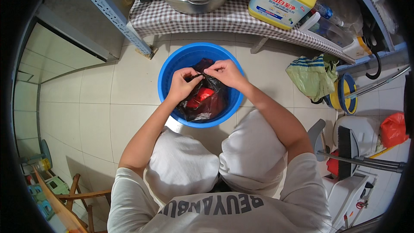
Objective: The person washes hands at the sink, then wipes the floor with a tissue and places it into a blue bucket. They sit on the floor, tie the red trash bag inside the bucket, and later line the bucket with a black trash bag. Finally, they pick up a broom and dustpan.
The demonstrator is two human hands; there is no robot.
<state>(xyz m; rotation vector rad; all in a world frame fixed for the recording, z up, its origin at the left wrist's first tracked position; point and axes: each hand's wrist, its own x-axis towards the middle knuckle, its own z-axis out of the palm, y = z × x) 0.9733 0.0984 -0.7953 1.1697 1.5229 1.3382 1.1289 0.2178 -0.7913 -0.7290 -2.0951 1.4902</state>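
Inside a round blue plastic basin (pixel 165 68) on the tiled floor lies a thin black plastic bag (pixel 217 98). Something bright red (pixel 204 94) shows in or through the bag; what it is cannot be made out. My left hand (pixel 183 84) pinches the bag's gathered top between thumb and fingers. Close beside it, my right hand (pixel 226 72) grips the same twisted part with its fingertips. Both hands are over the basin, almost touching each other. The bag's underside and the basin's bottom are mostly hidden.
Ahead, a shelf with a checked cloth (pixel 194 26) holds stacked metal bowls (pixel 197 3) and a yellow detergent jug (pixel 281 1). A blue metal post (pixel 113 13) stands front left. To the right are a green woven bag (pixel 312 76), a bucket (pixel 347 94) and a broom (pixel 347 152). A wooden chair (pixel 72 194) is behind left.
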